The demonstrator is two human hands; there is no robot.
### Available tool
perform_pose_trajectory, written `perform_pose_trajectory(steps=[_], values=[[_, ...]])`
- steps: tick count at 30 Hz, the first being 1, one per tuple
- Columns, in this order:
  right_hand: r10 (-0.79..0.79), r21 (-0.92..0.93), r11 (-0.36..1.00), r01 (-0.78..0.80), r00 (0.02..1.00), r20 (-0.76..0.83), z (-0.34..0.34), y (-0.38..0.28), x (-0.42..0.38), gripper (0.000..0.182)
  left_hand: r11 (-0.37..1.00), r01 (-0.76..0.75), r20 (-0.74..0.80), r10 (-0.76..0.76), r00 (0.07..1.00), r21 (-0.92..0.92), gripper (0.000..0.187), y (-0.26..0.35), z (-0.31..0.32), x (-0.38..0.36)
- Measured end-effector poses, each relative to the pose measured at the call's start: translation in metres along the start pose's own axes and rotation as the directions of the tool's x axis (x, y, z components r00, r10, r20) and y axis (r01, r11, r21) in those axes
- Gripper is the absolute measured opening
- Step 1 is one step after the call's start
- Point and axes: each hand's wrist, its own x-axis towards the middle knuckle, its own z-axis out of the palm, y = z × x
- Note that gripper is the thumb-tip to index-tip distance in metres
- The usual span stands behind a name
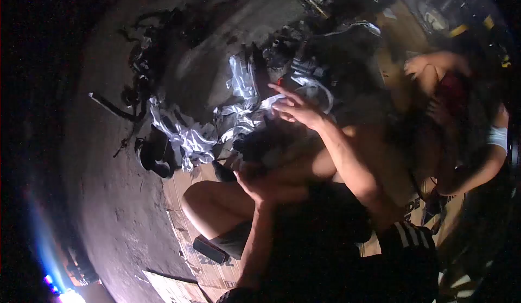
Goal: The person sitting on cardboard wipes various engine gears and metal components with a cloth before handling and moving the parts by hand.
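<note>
My right hand (297,111) is stretched out over crumpled, shiny silver-white strips (244,83) on the ground. Its index finger points forward and the other fingers are loosely bent, with nothing visible between them. A small red thing (280,81) shows just past the fingertips; I cannot make out what it is. Low by my bent leg (211,208) is my left hand (255,186), one finger stretched out and the rest in shadow. I see nothing held in it. More shiny strips (187,140) lie ahead of my knee, among dark tangled pieces.
Flattened cardboard (179,186) lies under me. A small dark box (210,250) rests beside my leg. Another person's arm (477,175) and hand (418,64) are at the right. A dark tube (111,107) lies at the left, and a bright light (70,296) glows at lower left.
</note>
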Motion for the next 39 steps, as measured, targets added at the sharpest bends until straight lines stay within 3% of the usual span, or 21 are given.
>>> perform_pose_trajectory(steps=[1, 3, 6, 8, 11, 12, 13, 15, 17, 18, 21, 22, 23, 24, 26, 27, 29, 32, 33, 36, 39], values=[[0.058, -0.010, 0.998, -0.059, 0.992, -0.110, -0.011, 0.010, 0.001, 0.075, 1.000, 0.006, 0.006, -0.006, 1.000, -0.004, 0.057, 0.000, -0.004, 0.002], [-0.125, -0.594, 0.795, -0.122, 0.926, -0.357, -0.023, 0.001, 0.030, 0.081, 1.000, -0.024, 0.038, 0.023, 0.999, 0.017, 0.060, -0.006, -0.012, 0.004], [-0.145, -0.701, 0.683, -0.205, 0.902, -0.406, -0.057, 0.009, 0.090, 0.084, 0.985, -0.122, -0.056, 0.130, 0.990, 0.125, 0.043, -0.008, -0.001, 0.003], [-0.471, -0.863, 0.439, -0.251, 0.754, -0.459, -0.069, 0.009, 0.122, 0.086, 0.980, -0.165, -0.067, 0.174, 0.983, 0.115, 0.040, -0.009, -0.005, 0.009], [-0.446, -0.902, 0.377, -0.208, 0.813, -0.374, -0.104, 0.046, 0.170, 0.085, 0.981, -0.168, -0.131, 0.179, 0.975, 0.096, 0.037, -0.015, -0.019, 0.011], [-0.191, -0.786, 0.488, -0.379, 0.832, -0.520, -0.077, 0.001, 0.143, 0.080, 0.997, -0.074, -0.066, 0.077, 0.995, 0.036, 0.040, -0.015, -0.026, 0.015], [-0.178, -0.786, 0.490, -0.376, 0.840, -0.513, -0.078, 0.011, 0.148, 0.080, 1.000, 0.026, -0.001, -0.026, 1.000, -0.016, 0.053, -0.015, -0.035, 0.015], [-0.483, -0.876, 0.373, -0.305, 0.742, -0.465, -0.083, 0.022, 0.153, 0.073, 0.998, 0.051, -0.109, -0.055, 0.993, -0.040, 0.051, -0.008, -0.015, 0.000], [-0.236, -0.769, 0.544, -0.336, 0.818, -0.525, -0.074, -0.002, 0.143, 0.069, 0.996, 0.068, -0.233, -0.081, 0.969, -0.063, 0.050, -0.004, 0.000, -0.005], [-0.545, -0.915, 0.321, -0.243, 0.743, -0.388, -0.077, 0.014, 0.149, 0.065, 0.999, 0.037, -0.210, -0.045, 0.977, -0.040, 0.038, -0.006, -0.004, -0.001], [-0.115, -0.827, 0.539, -0.160, 0.959, -0.260, 0.003, -0.061, 0.084, 0.041, 0.999, 0.028, -0.171, -0.032, 0.985, -0.028, 0.036, -0.009, -0.013, 0.004], [-0.305, -0.818, 0.555, 0.151, 0.952, -0.031, 0.006, -0.037, 0.078, 0.034, 0.992, 0.037, -0.139, -0.020, 0.990, 0.117, 0.040, -0.015, -0.023, 0.007], [-0.554, -0.675, 0.471, 0.567, 0.786, 0.274, 0.001, 0.006, 0.091, 0.037, 0.965, 0.044, -0.105, -0.017, 0.994, 0.258, 0.054, -0.023, -0.033, 0.006], [-0.106, -0.574, 0.767, 0.286, 0.939, 0.326, 0.025, -0.025, 0.057, 0.039, 0.966, 0.053, -0.110, -0.025, 0.994, 0.254, 0.054, -0.022, -0.031, 0.004], [0.056, -0.666, 0.689, 0.286, 0.895, 0.442, 0.043, -0.016, 0.036, 0.038, 0.956, -0.006, -0.119, 0.043, 0.992, 0.293, 0.042, -0.012, -0.016, 0.005], [-0.015, -0.606, 0.680, 0.413, 0.834, 0.551, 0.031, 0.037, 0.051, 0.031, 0.957, -0.005, -0.115, 0.040, 0.993, 0.292, 0.042, -0.015, -0.024, 0.008], [-0.262, -0.628, 0.671, 0.394, 0.919, 0.296, 0.037, 0.053, 0.030, 0.024, 0.990, 0.095, -0.027, -0.093, 0.995, 0.103, 0.064, -0.023, -0.040, 0.014], [-0.031, -0.680, 0.714, 0.165, 0.978, 0.205, 0.042, 0.043, 0.016, 0.025, 0.999, -0.003, -0.185, 0.011, 0.983, 0.042, 0.041, -0.025, -0.026, 0.014], [0.207, -0.657, 0.753, -0.024, 0.957, 0.203, 0.049, 0.036, 0.008, 0.028, 0.999, -0.007, -0.188, 0.014, 0.982, 0.037, 0.041, -0.022, -0.019, 0.012], [0.133, -0.559, 0.826, -0.070, 0.988, 0.073, 0.063, 0.038, -0.009, 0.032, 1.000, -0.007, -0.193, 0.006, 0.981, -0.002, 0.040, -0.016, -0.012, 0.008], [-0.039, -0.584, 0.811, 0.002, 0.998, -0.050, 0.059, 0.078, -0.009, 0.037, 0.994, 0.069, -0.017, -0.068, 0.998, 0.088, 0.058, -0.016, -0.023, 0.008]])
